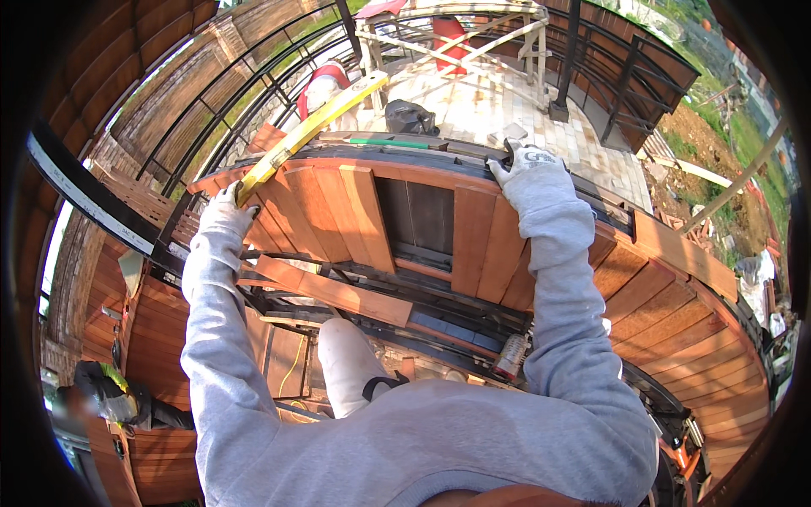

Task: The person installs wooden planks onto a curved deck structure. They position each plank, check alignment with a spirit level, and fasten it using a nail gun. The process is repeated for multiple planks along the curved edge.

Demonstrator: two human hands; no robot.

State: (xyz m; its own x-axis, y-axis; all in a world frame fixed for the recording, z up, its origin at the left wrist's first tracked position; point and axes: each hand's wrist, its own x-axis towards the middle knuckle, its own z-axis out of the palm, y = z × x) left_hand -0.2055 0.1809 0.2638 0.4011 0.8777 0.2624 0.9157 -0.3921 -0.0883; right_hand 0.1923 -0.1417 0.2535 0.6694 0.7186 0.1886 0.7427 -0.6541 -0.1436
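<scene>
We have the left hand (225,218), in a pale work glove, closed around the near end of a long, straight yellow bar (314,128) resembling a spirit level. The bar slants away to the upper right, across the far edge of a curved bench of reddish-brown wooden planks (319,211). We see the right hand (534,166), gloved to match, on the dark metal rail (463,154) along that edge, thumb and fingers apart; whether it grips the rail or something small and dark there, we cannot tell.

Writing: we find dark printed lettering on the back of the right glove, small repeated print along a dark curved beam with a pale strip (93,203) at far left, and a printed can (511,355) below the right forearm, too small to read.

Between the hands, we note an opening in the planks showing a dark grey panel (416,215). Nearer us, a loose reddish-brown board (334,291) lies over black framing. Beyond the rail sits a crumpled black plastic bag (411,117); a green strip (389,144) lies along the rail. At lower left, another person (122,397) wears dark clothing with a yellow-green patch.
</scene>
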